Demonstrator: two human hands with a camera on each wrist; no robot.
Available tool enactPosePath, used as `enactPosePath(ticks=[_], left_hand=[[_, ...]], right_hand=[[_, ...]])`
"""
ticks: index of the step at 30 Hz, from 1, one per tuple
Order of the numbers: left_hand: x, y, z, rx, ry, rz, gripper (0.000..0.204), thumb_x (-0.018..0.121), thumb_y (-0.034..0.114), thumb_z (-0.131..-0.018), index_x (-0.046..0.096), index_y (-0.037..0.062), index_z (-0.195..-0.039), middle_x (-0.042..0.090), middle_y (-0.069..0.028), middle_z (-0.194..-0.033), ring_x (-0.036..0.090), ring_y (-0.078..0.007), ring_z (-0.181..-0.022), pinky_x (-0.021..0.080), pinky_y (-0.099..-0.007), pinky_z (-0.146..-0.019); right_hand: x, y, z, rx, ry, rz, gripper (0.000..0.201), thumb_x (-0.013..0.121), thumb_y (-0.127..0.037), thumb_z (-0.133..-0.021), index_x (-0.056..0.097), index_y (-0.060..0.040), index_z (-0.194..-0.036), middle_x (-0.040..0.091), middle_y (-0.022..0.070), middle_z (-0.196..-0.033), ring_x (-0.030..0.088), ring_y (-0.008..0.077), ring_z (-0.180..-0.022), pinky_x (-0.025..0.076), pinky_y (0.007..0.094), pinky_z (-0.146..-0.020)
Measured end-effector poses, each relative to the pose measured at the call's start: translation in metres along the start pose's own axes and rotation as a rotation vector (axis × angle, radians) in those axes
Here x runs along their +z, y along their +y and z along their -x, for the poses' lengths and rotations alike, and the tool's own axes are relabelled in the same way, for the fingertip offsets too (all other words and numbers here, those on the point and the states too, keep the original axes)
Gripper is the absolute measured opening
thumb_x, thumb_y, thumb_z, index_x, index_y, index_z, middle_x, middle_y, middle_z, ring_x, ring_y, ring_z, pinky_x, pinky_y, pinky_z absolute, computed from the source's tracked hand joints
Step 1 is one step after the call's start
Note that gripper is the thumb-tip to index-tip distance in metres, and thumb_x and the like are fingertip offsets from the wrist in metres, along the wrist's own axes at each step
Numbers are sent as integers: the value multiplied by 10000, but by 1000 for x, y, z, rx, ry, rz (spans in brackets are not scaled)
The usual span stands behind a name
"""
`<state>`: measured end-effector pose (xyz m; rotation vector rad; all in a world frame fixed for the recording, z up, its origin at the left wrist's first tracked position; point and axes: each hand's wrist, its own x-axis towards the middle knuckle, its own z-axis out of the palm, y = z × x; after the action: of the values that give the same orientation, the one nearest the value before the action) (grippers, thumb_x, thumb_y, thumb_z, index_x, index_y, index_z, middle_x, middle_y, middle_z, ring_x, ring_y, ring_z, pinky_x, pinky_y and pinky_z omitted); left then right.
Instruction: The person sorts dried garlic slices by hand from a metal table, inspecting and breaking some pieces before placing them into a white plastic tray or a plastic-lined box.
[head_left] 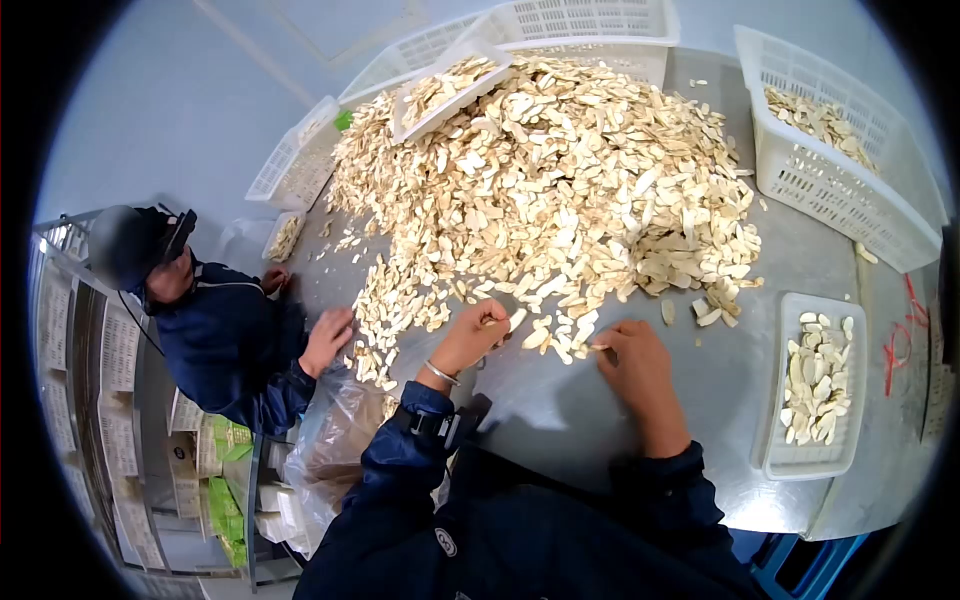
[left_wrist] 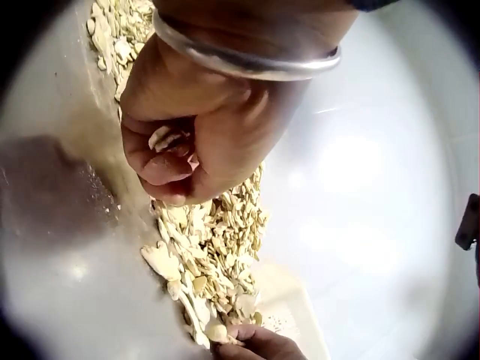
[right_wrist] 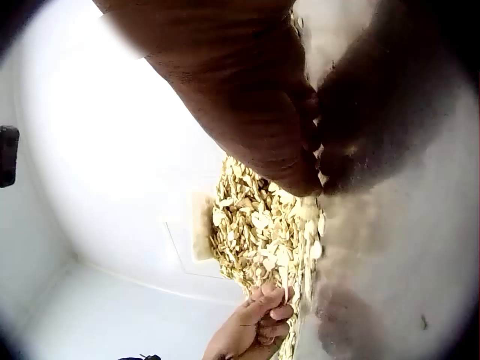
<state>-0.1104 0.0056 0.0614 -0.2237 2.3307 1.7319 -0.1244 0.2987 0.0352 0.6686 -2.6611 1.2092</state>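
Observation:
A broad heap of pale, dried root-like slices [head_left: 560, 170] covers the middle of the metal table [head_left: 530, 400]. At its near edge my left hand [head_left: 468, 338], with a silver bangle on the wrist, curls round a few slices. One slice [head_left: 517, 320] sticks out past the thumb side, and more slices [left_wrist: 163, 138] show inside the curled fingers in the left wrist view. My right hand [head_left: 643, 375] is low over the table, thumb and finger pinching a slice at the loose pieces [head_left: 560, 335]. Its fingertips are mostly hidden in the right wrist view.
A shallow white tray [head_left: 850, 400] of slices sits at right, below a large white basket [head_left: 820, 190]. More white baskets [head_left: 590, 25] line the back, and a small tray [head_left: 455, 110] rests on the heap. At left, another person [head_left: 225, 330] reaches to the heap beside a clear plastic bag [head_left: 335, 430].

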Motion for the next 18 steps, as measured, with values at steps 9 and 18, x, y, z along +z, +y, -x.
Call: enactPosePath(ticks=[9, 18], left_hand=[[13, -17, 6, 184, 56, -120, 91, 549, 20, -962, 639, 27, -957, 620, 3, -787, 550, -71, -671, 441, -236, -589], [21, -26, 15, 566, 114, -619, 117, 606, 42, -905, 670, 22, -1000, 668, -137, -900, 641, -315, -768, 505, -364, -671]], right_hand=[[9, -4, -4, 146, -25, -303, 295, 669, -67, -827, 687, -111, -1118, 672, 113, -935, 654, 315, -886, 526, 425, -734], [16, -5, 1, -107, -39, -144, 240, 672, -70, -854, 702, -82, -1091, 681, 110, -955, 661, 321, -809, 531, 395, -699]])
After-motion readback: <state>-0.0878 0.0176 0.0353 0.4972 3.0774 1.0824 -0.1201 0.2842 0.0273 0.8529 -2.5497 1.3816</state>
